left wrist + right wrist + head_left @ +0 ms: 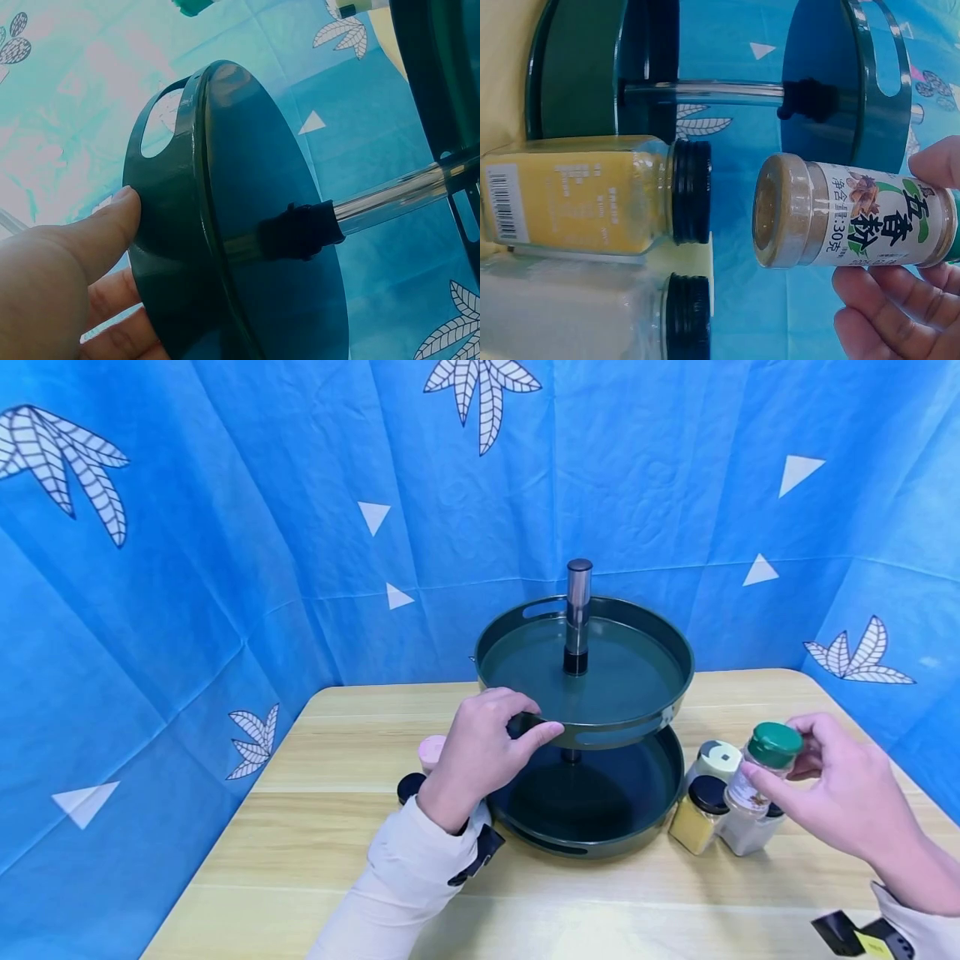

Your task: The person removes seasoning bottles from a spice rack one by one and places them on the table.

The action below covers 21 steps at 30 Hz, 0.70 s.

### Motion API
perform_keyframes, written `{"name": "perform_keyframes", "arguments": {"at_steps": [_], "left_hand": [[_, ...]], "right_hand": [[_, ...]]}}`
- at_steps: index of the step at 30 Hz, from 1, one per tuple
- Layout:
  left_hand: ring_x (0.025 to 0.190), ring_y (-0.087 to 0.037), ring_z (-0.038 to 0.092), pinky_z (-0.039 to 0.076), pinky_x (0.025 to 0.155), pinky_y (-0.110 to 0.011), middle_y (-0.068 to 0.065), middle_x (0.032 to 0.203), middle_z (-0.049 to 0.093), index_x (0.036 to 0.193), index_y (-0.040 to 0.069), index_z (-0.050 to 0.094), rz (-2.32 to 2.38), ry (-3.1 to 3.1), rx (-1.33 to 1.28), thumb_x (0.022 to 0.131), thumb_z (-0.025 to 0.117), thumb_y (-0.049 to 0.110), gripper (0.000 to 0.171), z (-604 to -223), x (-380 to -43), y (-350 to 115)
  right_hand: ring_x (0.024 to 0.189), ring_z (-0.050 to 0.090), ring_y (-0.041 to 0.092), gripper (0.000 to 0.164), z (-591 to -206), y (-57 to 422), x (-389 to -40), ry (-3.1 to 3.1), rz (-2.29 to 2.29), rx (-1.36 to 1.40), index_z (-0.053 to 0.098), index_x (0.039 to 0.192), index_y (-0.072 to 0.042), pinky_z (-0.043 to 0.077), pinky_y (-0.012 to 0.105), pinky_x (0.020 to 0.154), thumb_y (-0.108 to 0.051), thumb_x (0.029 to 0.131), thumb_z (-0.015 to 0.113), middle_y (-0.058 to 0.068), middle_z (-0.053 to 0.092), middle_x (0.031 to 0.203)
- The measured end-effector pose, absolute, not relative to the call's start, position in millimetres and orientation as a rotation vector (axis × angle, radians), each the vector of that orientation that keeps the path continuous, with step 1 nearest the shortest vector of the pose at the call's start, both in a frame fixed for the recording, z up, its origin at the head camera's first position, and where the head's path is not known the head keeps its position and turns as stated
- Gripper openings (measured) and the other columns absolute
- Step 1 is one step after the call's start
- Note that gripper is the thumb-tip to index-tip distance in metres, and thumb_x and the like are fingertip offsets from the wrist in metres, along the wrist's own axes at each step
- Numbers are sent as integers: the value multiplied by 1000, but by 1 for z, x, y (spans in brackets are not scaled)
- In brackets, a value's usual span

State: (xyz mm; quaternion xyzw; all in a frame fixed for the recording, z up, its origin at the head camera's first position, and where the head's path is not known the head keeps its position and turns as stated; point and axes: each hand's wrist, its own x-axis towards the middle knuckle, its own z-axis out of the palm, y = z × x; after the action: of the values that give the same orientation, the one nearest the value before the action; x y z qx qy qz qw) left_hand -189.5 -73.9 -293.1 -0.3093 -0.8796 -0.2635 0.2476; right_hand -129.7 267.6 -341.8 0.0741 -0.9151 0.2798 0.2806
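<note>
A dark green two-tier round tray stand (517, 652) with a metal centre post stands on the table. My left hand (487, 747) grips the upper tier's front-left rim; in the left wrist view, the thumb lies against the outer wall and the other fingers pass behind the rim. My right hand (855, 789) holds a small clear spice bottle (881, 214) of brown powder with a green cap (776, 743), between thumb and fingers near the cap. The bottle is raised beside the stand, above several jars. Both tiers' visible floors hold nothing.
Right of the stand are a yellow-filled jar (693, 828) with a black lid, a white-filled jar (741, 837) and a pale-lidded jar (718, 758). Left, partly behind my arm, show a pink lid (431, 750) and a black lid (409, 786). A blue patterned curtain (465, 527) surrounds the wooden table (322, 760).
</note>
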Motion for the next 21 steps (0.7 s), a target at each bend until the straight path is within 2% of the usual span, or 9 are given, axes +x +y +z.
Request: {"name": "perform_keyframes", "arguments": {"at_steps": [11, 21], "left_hand": [[88, -17, 66, 58, 81, -33, -5, 93, 74, 93, 9, 73, -715, -2390, -834, 81, 74, 36, 30, -292, -188, -74], [88, -17, 66, 58, 81, -33, -5, 93, 74, 93, 8, 74, -724, -2393, -830, 81, 75, 35, 29, -292, -188, -74]], "right_hand": [[52, 61, 7, 48, -351, 272, -126, -2485, 728, 187, 50, 93, -1, 47, 31, 44, -23, 67, 84, 13, 67, 67], [52, 58, 4, 48, -354, 274, -122, -2511, 727, 165, 50, 93, -1, 46, 30, 44, -23, 67, 84, 11, 65, 68]]}}
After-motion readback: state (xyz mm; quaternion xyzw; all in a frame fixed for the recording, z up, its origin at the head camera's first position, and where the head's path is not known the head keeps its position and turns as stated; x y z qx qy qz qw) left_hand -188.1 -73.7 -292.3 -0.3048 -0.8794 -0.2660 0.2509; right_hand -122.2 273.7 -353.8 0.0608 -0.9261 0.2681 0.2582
